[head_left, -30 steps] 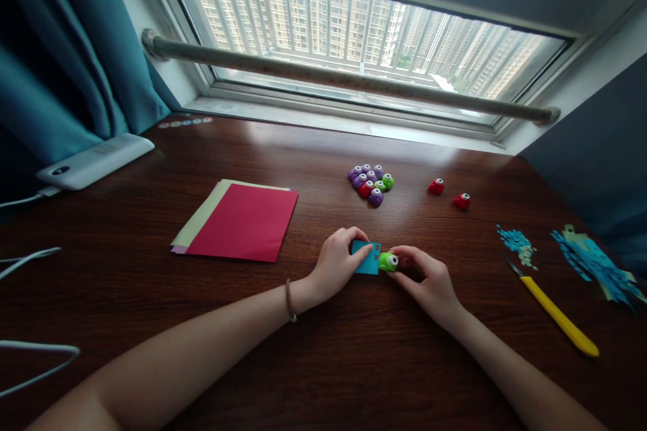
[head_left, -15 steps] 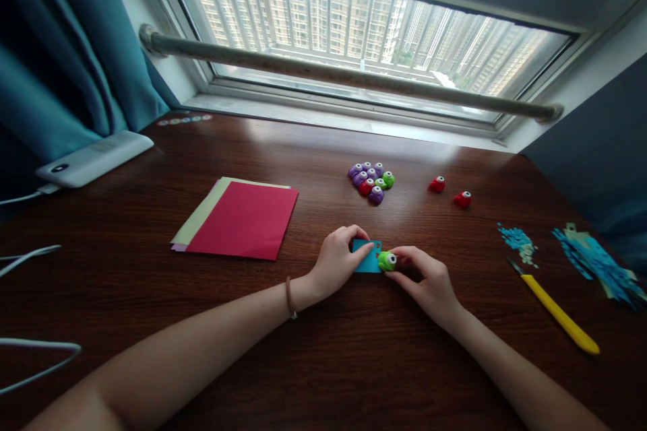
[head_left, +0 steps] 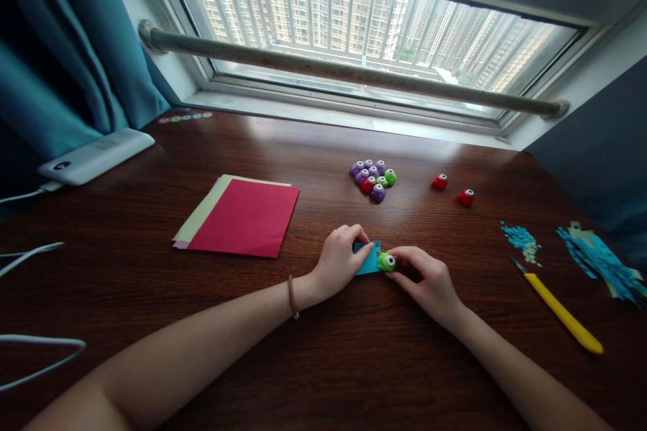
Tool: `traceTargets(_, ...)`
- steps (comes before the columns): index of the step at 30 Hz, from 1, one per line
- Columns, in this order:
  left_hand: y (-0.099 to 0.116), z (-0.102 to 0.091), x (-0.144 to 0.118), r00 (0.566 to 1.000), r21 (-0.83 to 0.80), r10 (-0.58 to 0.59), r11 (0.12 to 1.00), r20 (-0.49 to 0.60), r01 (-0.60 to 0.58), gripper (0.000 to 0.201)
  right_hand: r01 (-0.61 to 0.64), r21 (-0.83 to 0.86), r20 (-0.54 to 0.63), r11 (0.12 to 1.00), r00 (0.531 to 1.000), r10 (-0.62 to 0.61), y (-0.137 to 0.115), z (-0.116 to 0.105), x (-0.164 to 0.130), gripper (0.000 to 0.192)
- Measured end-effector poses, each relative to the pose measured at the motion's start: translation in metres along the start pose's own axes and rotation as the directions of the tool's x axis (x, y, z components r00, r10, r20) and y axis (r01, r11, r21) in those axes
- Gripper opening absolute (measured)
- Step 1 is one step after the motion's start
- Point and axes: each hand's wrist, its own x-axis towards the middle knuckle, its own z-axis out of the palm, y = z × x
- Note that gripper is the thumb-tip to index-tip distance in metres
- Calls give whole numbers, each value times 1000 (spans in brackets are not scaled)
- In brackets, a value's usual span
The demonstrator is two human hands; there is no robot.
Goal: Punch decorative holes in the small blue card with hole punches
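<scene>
My left hand (head_left: 340, 260) pinches a small piece of blue paper (head_left: 368, 262) between thumb and fingers, low over the table. Small cut-outs show near the paper's upper right corner. At its right edge sits a green craft punch (head_left: 387, 262) with a white, dark-marked button on top. My right hand (head_left: 427, 279) grips this punch from the right with thumb and fingers. The paper's right edge meets the punch; how far it goes in is hidden.
Several purple, red and green punches (head_left: 373, 178) cluster beyond my hands, with two red punches (head_left: 466, 197) farther right. Stacked coloured paper (head_left: 242, 219) lies left. At right are a yellow-handled craft knife (head_left: 563, 313), blue paper bits (head_left: 520, 237) and paper strips (head_left: 601, 259). A white device (head_left: 98, 155) stands far left.
The blue paper has tilted slightly, its right side turning upward, still against the green punch. Both hands keep their hold. The whole view has shifted a little.
</scene>
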Motion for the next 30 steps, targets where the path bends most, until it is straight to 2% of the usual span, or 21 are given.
traceTargets(18,0,4,-1,999,93,43,995,17,-44,11,118,24,32,993,992,-119,-1,3,4,27)
traceTargets(30,0,4,-1,999,56,41,998,-10,-40,8,111,4,38,994,993,-111,-3,3,4,34)
